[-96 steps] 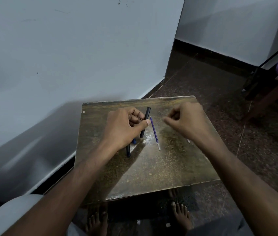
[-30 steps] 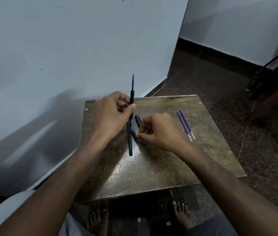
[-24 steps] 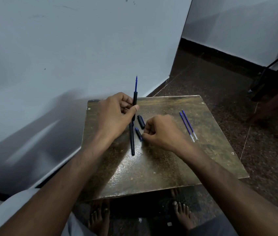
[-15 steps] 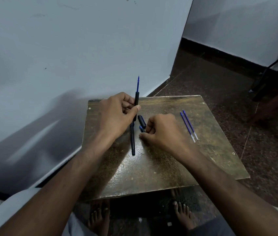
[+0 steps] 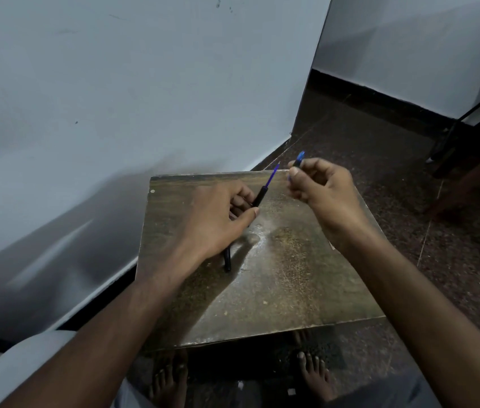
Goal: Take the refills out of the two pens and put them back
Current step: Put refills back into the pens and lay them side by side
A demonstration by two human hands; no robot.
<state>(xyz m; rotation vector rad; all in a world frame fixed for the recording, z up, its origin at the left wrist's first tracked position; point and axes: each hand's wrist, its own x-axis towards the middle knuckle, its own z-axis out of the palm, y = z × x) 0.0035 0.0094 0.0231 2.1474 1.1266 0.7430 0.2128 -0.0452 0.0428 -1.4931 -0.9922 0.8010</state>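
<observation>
Black pen barrel [image 5: 260,196] tilted, blue refill [image 5: 272,175] protruding; small blue-tipped piece [image 5: 299,159] raised.

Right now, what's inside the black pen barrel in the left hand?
A blue refill sticks out of the black pen barrel held by the left hand. How deep it sits is hidden.

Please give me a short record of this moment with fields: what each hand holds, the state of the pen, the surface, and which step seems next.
left hand: left hand grips a black pen barrel, tilted, lower end near the table
pen state: blue refill sticks out of the barrel's top, tip piece not on
right hand: right hand pinches a small blue-tipped pen piece, raised beside the refill
surface: worn wooden table
likely next step: probably fit the piece over the refill
</observation>
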